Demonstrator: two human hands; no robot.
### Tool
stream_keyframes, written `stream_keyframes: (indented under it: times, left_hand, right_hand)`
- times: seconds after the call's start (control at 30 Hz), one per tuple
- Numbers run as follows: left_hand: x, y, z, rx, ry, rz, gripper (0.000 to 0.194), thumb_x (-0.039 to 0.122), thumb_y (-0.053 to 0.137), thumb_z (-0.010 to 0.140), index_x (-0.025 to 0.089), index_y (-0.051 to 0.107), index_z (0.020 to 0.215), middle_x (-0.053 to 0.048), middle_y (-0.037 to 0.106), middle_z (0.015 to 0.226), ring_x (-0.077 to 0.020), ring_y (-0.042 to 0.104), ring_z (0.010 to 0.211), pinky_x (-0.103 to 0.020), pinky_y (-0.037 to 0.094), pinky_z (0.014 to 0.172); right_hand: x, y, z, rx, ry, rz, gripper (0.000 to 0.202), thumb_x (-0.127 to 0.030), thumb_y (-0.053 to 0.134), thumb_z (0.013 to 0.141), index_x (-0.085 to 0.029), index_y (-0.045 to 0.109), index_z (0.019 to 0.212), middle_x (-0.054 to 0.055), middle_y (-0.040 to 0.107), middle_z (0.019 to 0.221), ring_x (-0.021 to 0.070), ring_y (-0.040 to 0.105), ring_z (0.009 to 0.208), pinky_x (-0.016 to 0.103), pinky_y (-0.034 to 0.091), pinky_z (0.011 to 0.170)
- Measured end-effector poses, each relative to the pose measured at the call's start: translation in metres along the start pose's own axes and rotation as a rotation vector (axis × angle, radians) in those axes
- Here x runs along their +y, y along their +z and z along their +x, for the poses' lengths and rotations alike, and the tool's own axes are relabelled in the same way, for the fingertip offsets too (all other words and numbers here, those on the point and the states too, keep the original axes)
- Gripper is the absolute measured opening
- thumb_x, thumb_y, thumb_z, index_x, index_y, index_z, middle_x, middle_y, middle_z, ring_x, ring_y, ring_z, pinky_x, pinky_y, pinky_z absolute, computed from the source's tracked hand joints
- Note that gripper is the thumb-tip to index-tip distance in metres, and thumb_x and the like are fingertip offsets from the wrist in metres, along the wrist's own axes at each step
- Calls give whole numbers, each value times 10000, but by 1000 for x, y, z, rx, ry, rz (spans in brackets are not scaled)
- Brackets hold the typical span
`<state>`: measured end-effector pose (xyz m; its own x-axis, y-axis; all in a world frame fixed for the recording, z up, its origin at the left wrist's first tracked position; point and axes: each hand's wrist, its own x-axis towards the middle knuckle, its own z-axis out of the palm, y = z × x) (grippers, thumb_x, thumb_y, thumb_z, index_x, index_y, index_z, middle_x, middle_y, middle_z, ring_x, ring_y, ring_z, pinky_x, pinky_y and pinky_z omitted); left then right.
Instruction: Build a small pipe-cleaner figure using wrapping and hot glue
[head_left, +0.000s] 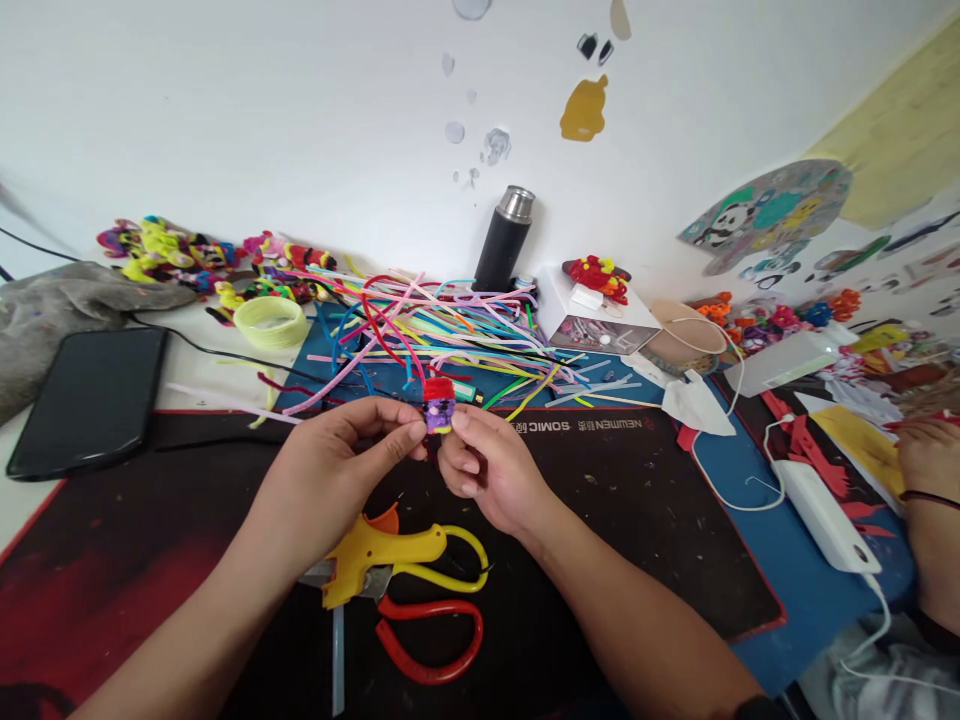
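Figure [439, 408], red and purple, sits at centre above the black mat [600, 540], pinched between left hand [382, 440] and right hand [484, 455]. Judged light, soft-surfaced, bendable, not slippery; best gripped lightly at its sides, where crushing seems least likely.

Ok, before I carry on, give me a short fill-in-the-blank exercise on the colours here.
The left hand and the right hand hold a small purple piece whose top is coloured ____. The shears have one yellow handle and one coloured ____. Below its silver cap, the upright flask has a body coloured ____. The tangled stems lie beyond the hands, partly over a mat or surface coloured ____.

Missing words: red; red; black; blue.
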<state>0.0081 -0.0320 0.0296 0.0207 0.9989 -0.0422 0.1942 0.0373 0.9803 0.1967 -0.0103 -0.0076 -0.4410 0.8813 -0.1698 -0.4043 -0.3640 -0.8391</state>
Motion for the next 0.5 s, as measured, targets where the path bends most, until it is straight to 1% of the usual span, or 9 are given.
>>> stream_keyframes:
  times: [0.17, 0.33, 0.43, 0.5]
  left_hand:
    - [0, -2, 2, -16, -4, 0, 346, 587, 840, 883, 256, 823, 783, -35, 784, 722, -234, 727, 700, -321, 602, 704]
    - [-2, -4, 4, -55, -28, -64, 426, 663, 908, 816, 244, 832, 792, -62, 822, 768, -244, 736, 720, -323, 605, 690]
    - [-4, -4, 6, -68, -41, -107, 466, 689, 925, 790, 232, 837, 812, -69, 822, 780, -224, 716, 701, -298, 569, 647]
    - [-5, -4, 6, -70, -48, -114, 471, 688, 918, 797, 226, 827, 816, -58, 801, 757, -186, 650, 631, -277, 511, 586]
  right_hand:
    - [-1, 1, -1, -5, 4, 3, 443, -550, 889, 925, -230, 584, 897, -121, 424, 593, 67, 324, 458, 226, 198, 460]
    - [-1, 2, -1, -13, 14, -2, 450, -570, 891, 913, -233, 593, 926, -124, 420, 590, 72, 314, 463, 223, 201, 461]
    - [0, 2, -1, -8, 18, 1, 447, -572, 890, 914, -232, 600, 938, -124, 426, 589, 72, 314, 458, 224, 203, 459]
    - [1, 2, -1, -7, 23, 7, 440, -569, 885, 918, -233, 602, 939, -124, 425, 587, 72, 317, 456, 225, 203, 460]
